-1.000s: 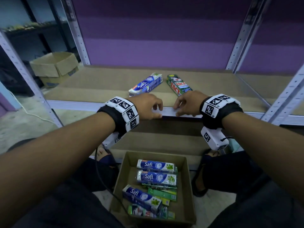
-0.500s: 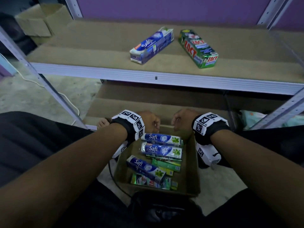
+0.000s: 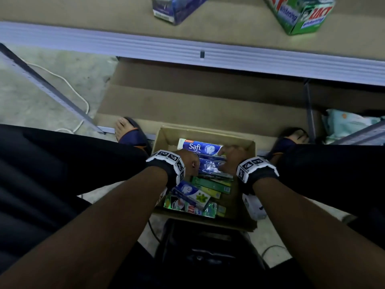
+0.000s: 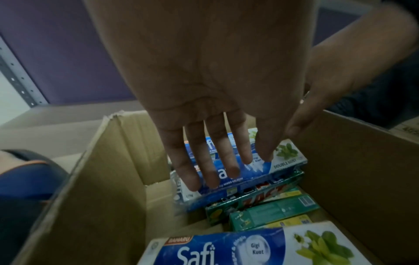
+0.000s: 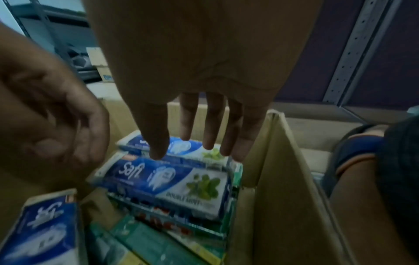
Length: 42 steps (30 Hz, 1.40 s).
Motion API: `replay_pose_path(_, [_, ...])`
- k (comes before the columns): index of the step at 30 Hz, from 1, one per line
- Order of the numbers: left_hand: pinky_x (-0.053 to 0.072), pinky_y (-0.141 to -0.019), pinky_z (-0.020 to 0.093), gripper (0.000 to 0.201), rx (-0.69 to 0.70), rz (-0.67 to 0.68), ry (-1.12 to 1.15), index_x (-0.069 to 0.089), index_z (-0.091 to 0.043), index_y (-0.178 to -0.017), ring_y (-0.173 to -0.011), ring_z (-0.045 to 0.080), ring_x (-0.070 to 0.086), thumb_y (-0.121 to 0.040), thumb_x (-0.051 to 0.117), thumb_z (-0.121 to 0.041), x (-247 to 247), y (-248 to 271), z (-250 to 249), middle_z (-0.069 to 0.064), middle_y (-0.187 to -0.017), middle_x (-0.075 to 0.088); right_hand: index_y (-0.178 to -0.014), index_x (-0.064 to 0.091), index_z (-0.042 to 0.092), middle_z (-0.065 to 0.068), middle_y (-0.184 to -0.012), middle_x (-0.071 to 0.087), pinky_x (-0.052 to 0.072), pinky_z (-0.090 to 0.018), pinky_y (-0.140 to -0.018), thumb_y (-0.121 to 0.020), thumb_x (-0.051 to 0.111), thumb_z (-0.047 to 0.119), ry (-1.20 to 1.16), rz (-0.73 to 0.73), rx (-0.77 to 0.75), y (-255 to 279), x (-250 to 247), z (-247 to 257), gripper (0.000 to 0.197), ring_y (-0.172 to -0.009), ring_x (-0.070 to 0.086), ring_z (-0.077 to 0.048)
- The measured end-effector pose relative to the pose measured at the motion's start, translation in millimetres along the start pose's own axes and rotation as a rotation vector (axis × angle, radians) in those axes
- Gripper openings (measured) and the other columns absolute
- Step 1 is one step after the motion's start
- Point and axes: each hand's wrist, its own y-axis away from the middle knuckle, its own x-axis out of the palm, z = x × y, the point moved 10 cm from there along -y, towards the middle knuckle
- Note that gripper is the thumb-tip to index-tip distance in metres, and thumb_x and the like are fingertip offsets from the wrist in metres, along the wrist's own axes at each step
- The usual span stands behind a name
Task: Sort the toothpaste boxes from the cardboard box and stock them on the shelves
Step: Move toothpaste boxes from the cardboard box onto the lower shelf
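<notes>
Two toothpaste boxes [image 3: 177,9] lie on my far shelf [image 3: 187,49]; below, on the concrete floor [image 3: 41,84], both hands' released fingers [image 4: 204,161] reach into the cardboard box [image 3: 248,184].

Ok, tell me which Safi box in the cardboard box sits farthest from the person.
The Safi box against the cardboard box's far wall, its logo uncovered. The other Safi boxes lie nearer the person, one between the hands, one by the left wrist.

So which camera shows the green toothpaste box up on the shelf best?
The head view. The green box lies on the shelf at the picture's top edge, partly cut off. Both wrist views look down into the cardboard box, so neither shows it.
</notes>
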Motion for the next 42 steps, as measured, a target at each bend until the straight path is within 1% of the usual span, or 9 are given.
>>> replay_pose_path(4, [0.053,-0.079,0.03,0.001,-0.033,-0.018,0.042,0.072,-0.025,-0.082,-0.09,0.022,0.067,-0.083,0.072,-0.025,7,-11,10,-0.005,-0.09,0.072,-0.136,0.047,0.029,-0.013,-0.133,0.05,0.047,-0.042,-0.099,-0.079,0.071,0.046,0.037,-0.004,0.003,-1,23,3,0.064,-0.117,0.055,-0.034])
replay_pose_path(6, [0.048,-0.073,0.023,0.01,-0.071,-0.032,0.082,0.066,-0.031,-0.075,-0.089,0.017,0.066,-0.082,0.074,-0.031,10,-17,19,-0.014,-0.081,0.065,-0.138,0.043,0.03,-0.012,-0.136,0.047,0.043,-0.046,-0.103,-0.079,0.07,0.051,0.07,-0.015,-0.005,-1,30,6,0.068,-0.123,0.05,-0.037])
replay_pose_path(11, [0.047,-0.074,0.023,0.019,-0.135,-0.039,0.155,0.059,-0.035,-0.073,-0.091,0.015,0.065,-0.081,0.076,-0.035,14,-22,32,-0.014,-0.081,0.063,-0.143,0.035,0.028,-0.011,-0.142,0.038,0.043,-0.048,-0.101,-0.083,0.069,0.044,0.12,-0.049,0.004,-1,42,8,0.072,-0.126,0.043,-0.039])
replay_pose_path(15, [0.039,-0.072,0.017,0.01,-0.161,-0.038,0.19,0.067,-0.031,-0.088,-0.088,0.008,0.058,-0.083,0.073,-0.038,20,-21,35,-0.008,-0.102,0.068,-0.147,0.027,0.021,-0.014,-0.144,0.034,0.042,-0.051,-0.1,-0.086,0.063,0.031,0.245,-0.043,-0.043,2,53,14,0.071,-0.126,0.042,-0.04])
replay_pose_path(21, [0.043,-0.079,0.021,0.018,-0.176,0.017,0.237,0.072,-0.02,-0.104,-0.107,0.018,0.062,-0.091,0.066,-0.032,31,-18,42,-0.002,-0.114,0.069,-0.144,0.032,0.019,-0.013,-0.139,0.043,0.045,-0.048,-0.096,-0.089,0.055,0.024,0.271,-0.083,-0.049,4,52,18,0.059,-0.12,0.049,-0.039])
replay_pose_path(27, [0.044,-0.079,0.026,0.008,-0.209,0.02,0.222,0.067,-0.024,-0.096,-0.105,0.024,0.061,-0.093,0.064,-0.032,37,-16,62,0.003,-0.113,0.067,-0.144,0.04,0.026,-0.008,-0.141,0.046,0.048,-0.043,-0.099,-0.084,0.065,0.028,0.034,0.009,0.001,3,52,1,0.065,-0.125,0.05,-0.034])
replay_pose_path(31, [0.047,-0.089,0.028,0.004,-0.197,0.011,0.167,0.066,-0.027,-0.095,-0.109,0.025,0.06,-0.093,0.064,-0.031,40,-13,68,0.003,-0.122,0.065,-0.14,0.051,0.031,-0.006,-0.144,0.049,0.047,-0.035,-0.103,-0.082,0.068,0.02,-0.203,-0.011,0.032,9,50,-11,0.061,-0.125,0.054,-0.03])
replay_pose_path(36, [0.037,-0.11,0.034,0.05,-0.165,-0.01,0.037,0.054,-0.02,-0.138,-0.133,0.026,0.045,-0.091,0.065,-0.032,40,-14,66,0.005,-0.148,0.046,-0.135,0.058,0.028,-0.008,-0.135,0.06,0.049,-0.033,-0.099,-0.082,0.071,0.019,-0.324,-0.06,0.067,14,41,-26,0.055,-0.119,0.059,-0.03])
replay_pose_path(42, [0.041,-0.104,0.033,0.053,-0.076,-0.094,0.011,0.054,-0.023,-0.134,-0.127,0.025,0.048,-0.086,0.073,-0.027,32,-25,43,0.006,-0.143,0.047,-0.129,0.06,0.019,-0.009,-0.128,0.064,0.045,-0.029,-0.095,-0.083,0.071,0.016,-0.424,-0.101,0.115,13,38,-41,0.047,-0.117,0.059,-0.03])
